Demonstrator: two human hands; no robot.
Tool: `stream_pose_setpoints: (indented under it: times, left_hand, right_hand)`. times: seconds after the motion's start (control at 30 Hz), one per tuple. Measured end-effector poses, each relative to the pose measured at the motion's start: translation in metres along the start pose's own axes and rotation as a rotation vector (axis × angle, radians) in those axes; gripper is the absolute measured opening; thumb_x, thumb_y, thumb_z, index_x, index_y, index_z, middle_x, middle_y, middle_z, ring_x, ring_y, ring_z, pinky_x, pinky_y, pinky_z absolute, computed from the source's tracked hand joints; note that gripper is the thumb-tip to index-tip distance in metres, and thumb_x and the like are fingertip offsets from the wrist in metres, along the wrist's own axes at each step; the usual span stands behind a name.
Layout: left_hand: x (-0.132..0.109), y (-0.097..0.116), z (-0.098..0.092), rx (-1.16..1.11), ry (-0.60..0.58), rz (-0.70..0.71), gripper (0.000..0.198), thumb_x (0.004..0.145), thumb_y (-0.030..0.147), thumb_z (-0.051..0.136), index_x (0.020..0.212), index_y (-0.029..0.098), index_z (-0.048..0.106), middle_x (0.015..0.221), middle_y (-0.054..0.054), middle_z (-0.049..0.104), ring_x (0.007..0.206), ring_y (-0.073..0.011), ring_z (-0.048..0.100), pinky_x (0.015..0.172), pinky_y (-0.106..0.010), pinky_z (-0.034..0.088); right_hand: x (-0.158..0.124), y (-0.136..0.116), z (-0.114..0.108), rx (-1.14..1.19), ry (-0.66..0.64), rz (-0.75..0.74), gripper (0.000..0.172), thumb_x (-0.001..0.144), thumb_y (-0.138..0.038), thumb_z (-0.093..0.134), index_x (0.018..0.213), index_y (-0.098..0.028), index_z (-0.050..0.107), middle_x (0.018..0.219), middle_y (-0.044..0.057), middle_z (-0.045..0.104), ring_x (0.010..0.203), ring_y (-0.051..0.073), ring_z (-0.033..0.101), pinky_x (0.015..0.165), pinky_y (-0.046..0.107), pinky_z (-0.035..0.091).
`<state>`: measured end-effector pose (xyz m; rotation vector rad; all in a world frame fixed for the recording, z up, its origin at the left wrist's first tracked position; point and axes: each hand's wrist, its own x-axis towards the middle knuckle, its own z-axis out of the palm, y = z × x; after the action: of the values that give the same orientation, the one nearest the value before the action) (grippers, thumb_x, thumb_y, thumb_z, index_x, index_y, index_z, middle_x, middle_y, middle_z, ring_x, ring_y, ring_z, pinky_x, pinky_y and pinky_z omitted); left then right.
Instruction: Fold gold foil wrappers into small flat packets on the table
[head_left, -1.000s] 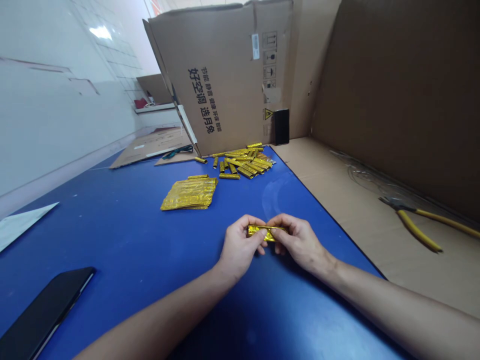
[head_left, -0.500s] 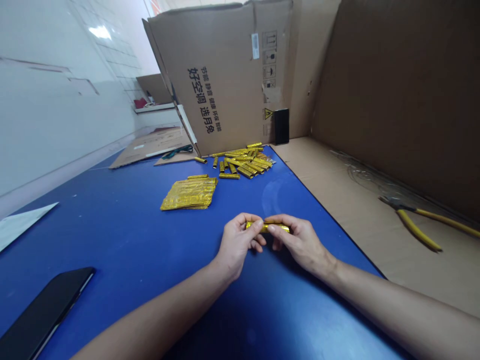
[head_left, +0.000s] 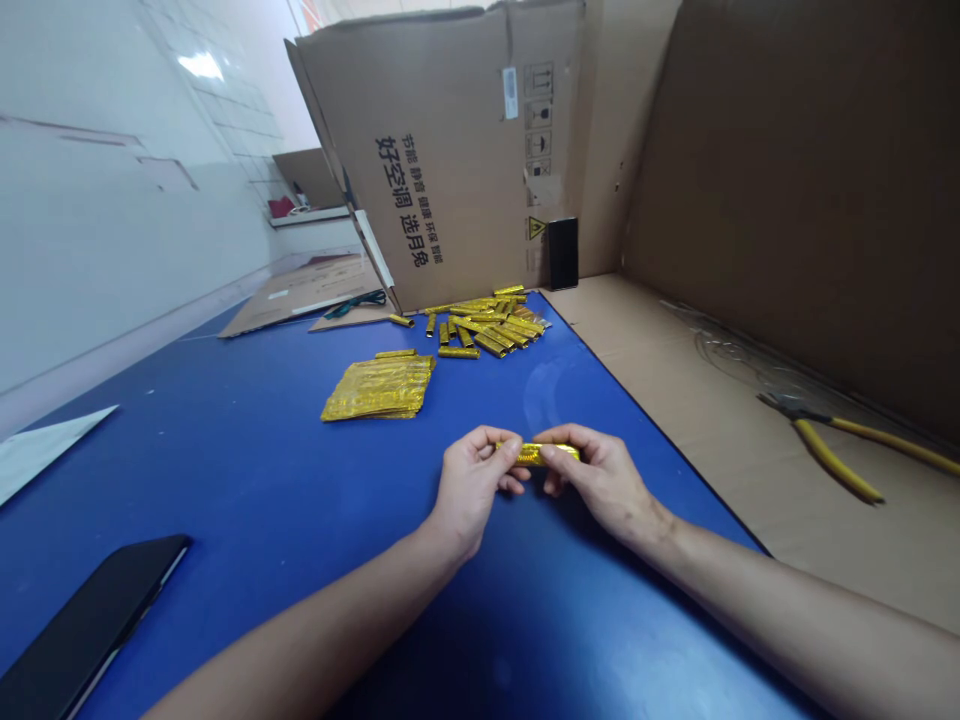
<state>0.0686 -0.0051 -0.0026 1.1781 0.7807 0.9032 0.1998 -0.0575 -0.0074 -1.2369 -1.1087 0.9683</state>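
Both my hands hold a slim gold foil roll [head_left: 541, 454] above the blue table [head_left: 225, 500], its ends pinched between fingers and thumbs. My left hand [head_left: 474, 487] grips the end nearer the table's middle, and my right hand [head_left: 600, 480] holds the other end. Farther off lies a flat stack of gold foil sheets [head_left: 379, 389]. Beyond it, at the table's far end, is a loose pile of rolled gold foil tubes [head_left: 487, 325], with a few lying apart from the rest.
A black tablet or phone [head_left: 90, 630] lies at the table's near left, and a white paper corner [head_left: 45, 450] lies at the left edge. Past the right edge, yellow-handled pliers [head_left: 840, 450] rest on cardboard [head_left: 675, 340]. A printed carton panel [head_left: 442, 150] stands behind the pile.
The gold foil, wide and crumpled a second ago, is now a slim, tight roll. My hands have shifted slightly along it, and the stack and pile have not moved.
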Motion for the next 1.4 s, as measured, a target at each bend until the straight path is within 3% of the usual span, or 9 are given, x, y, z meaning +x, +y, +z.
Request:
stream_pose_setpoints:
  times: [0.23,0.43,0.77,1.4]
  left_hand:
    - [0.0006,-0.0006,-0.0006,-0.010,-0.008,-0.007,0.030,0.062,0.029,0.067,0.082,0.011,0.054,0.061,-0.001,0.060,0.052,-0.0103,0.056,0.047,-0.019,0.044]
    - [0.0009,-0.0009,-0.0005,0.030,0.011,0.025,0.025,0.062,0.029,0.068,0.072,0.009,0.057,0.056,-0.002,0.059,0.050,-0.0093,0.056,0.046,-0.017,0.043]
    - [0.0031,-0.0028,-0.0023,0.019,0.036,0.020,0.028,0.063,0.033,0.067,0.076,0.008,0.060,0.059,-0.003,0.061,0.051,-0.0110,0.058,0.047,-0.018,0.045]
    - [0.0013,-0.0029,-0.0001,0.093,-0.011,0.008,0.025,0.062,0.031,0.067,0.071,0.009,0.059,0.058,-0.003,0.061,0.051,-0.0111,0.058,0.047,-0.019,0.045]
  right_hand:
    - [0.0006,-0.0026,0.0007,0.000,0.007,0.009,0.024,0.068,-0.034,0.058,0.077,-0.012,0.060,0.055,0.000,0.058,0.047,0.009,0.050,0.048,0.023,0.041]
    - [0.0001,-0.0017,0.0002,-0.022,0.020,-0.008,0.022,0.069,-0.033,0.058,0.075,-0.012,0.062,0.053,-0.001,0.057,0.047,0.009,0.049,0.048,0.023,0.039]
    - [0.0030,0.0021,-0.0014,-0.040,0.025,-0.009,0.026,0.071,-0.036,0.056,0.080,-0.012,0.061,0.054,-0.001,0.058,0.046,0.010,0.049,0.047,0.023,0.040]
    - [0.0006,-0.0033,0.0007,-0.062,0.019,0.001,0.023,0.070,-0.035,0.056,0.069,-0.013,0.062,0.051,-0.002,0.057,0.045,0.009,0.049,0.046,0.021,0.039]
